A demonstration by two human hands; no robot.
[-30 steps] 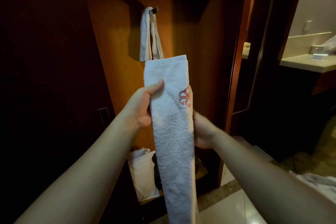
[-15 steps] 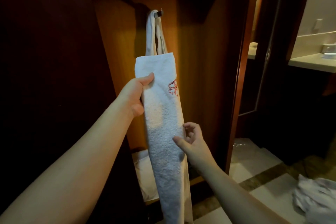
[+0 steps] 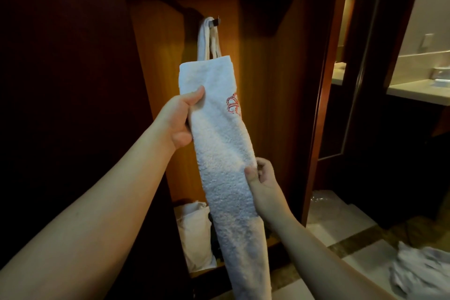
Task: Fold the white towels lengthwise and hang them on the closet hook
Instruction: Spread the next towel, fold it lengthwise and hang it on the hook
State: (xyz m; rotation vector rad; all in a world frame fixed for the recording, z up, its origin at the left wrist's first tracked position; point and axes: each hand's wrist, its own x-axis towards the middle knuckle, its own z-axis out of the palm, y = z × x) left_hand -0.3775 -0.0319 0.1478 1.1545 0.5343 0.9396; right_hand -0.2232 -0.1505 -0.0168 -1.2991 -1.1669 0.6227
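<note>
Before the open wooden closet point(image 3: 267, 105), much is lost to shadow: the dark door panel on the left shows no detail, and the long folded white terry towel point(image 3: 226, 153) with a red embroidered emblem runs out of view at the bottom edge, so its lower end cannot be seen. Its upper end covers the lower part of a second white towel point(image 3: 207, 39), which hangs draped over the small dark metal closet hook point(image 3: 215, 22) on the back wall; only the narrow upper loop of that hung towel shows. A white cloth bag point(image 3: 194, 234) on the closet floor is partly hidden behind the held towel, and a crumpled pale heap of cloth point(image 3: 421, 270) on the tiled floor at lower right is cut off by the frame.

Both hands are clamped on the held towel. The left hand point(image 3: 179, 119) grips its left edge near the top, thumb pressed across the front, the fingers hidden behind the fabric. The right hand point(image 3: 261, 178) pinches the right edge lower down between thumb and curled fingers.

Half a second ago the right hand's thumb and fingers hovered just off the fabric; now they close on that edge, while the left hand keeps its grip.
</note>
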